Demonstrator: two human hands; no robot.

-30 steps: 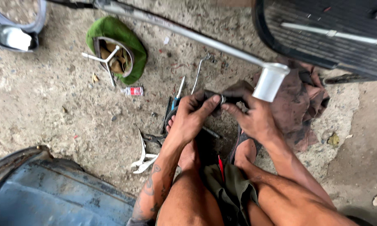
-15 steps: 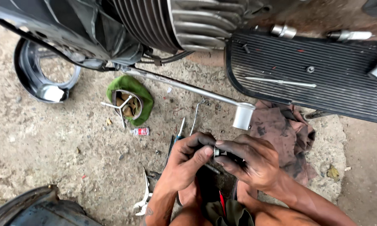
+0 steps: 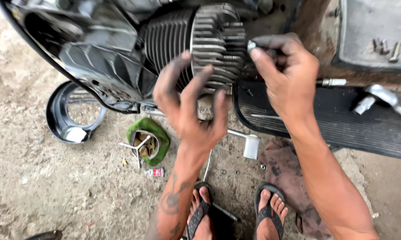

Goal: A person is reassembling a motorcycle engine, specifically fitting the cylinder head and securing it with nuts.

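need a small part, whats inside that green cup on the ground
The green cup holds a T-shaped metal tool and some brownish bits; whatever lies beneath them is covered.

The finned engine cylinder (image 3: pixel 209 44) sits at the top middle; the left hand (image 3: pixel 189 106) spreads in front of it; the right hand (image 3: pixel 287 73) pinches a small metal part (image 3: pixel 252 45) just right of the fins; the footboard (image 3: pixel 334 120) lies right; the kick-start lever (image 3: pixel 247 142) lies below; a small tin (image 3: pixel 145 144) rests on a cloth (image 3: pixel 158 133) left of the lever; a round cover (image 3: pixel 73 115) lies farther left.
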